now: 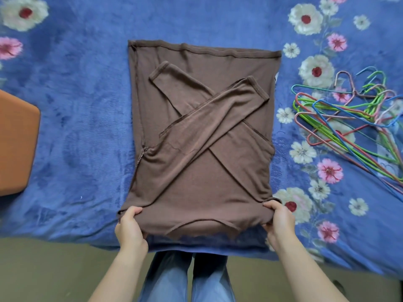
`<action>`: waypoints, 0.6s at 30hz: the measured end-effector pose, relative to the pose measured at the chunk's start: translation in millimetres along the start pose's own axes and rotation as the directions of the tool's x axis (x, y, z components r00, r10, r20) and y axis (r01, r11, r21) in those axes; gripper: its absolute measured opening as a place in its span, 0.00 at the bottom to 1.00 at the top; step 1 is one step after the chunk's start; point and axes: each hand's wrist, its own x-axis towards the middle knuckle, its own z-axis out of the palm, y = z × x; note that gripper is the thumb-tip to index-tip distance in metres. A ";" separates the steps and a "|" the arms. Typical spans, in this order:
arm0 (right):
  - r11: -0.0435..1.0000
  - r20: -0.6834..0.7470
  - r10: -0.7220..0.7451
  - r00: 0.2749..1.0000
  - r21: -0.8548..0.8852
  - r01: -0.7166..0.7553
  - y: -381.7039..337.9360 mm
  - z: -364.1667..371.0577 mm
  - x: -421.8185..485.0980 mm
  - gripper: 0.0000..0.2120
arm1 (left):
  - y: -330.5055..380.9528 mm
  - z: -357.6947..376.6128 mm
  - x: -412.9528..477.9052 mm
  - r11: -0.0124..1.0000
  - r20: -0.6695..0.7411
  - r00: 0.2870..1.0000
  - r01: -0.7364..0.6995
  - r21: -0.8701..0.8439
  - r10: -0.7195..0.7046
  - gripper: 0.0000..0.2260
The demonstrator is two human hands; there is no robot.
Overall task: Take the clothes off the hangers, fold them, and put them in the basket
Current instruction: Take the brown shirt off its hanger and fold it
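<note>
A brown long-sleeved top point(200, 171) lies flat on the blue flowered blanket point(82, 105), its hem at the far side. Both sleeves are folded inward and cross in an X over the body. The shoulder end hangs slightly over the near edge of the bed. My left hand point(130, 225) pinches the near left shoulder corner of the top. At the near right shoulder corner my right hand point(278, 221) grips the fabric the same way. A heap of bare coloured wire hangers point(349, 118) lies to the right of the top.
An orange-brown container point(15, 144) sits at the left edge of the view; only part of it shows. The bed's near edge runs just below my hands, with olive floor point(54, 269) and my jeans-clad legs point(187, 277) beneath.
</note>
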 end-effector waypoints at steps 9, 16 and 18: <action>0.982 0.264 -0.098 0.959 0.181 0.051 -142.3 68.4 -11.1 0.10 | 136.4 116.2 -30.7 0.989 0.385 0.921 -0.005 -0.150 0.063 0.11; 0.873 0.453 -0.279 0.847 0.487 0.027 -239.3 140.8 -13.7 0.09 | 221.9 220.3 -42.4 0.969 0.655 0.747 0.066 -0.236 0.109 0.07; 0.908 0.492 -0.264 0.830 0.416 0.043 -239.4 152.9 -5.0 0.14 | 217.8 231.2 -38.7 0.992 0.682 0.725 -0.011 -0.127 0.095 0.10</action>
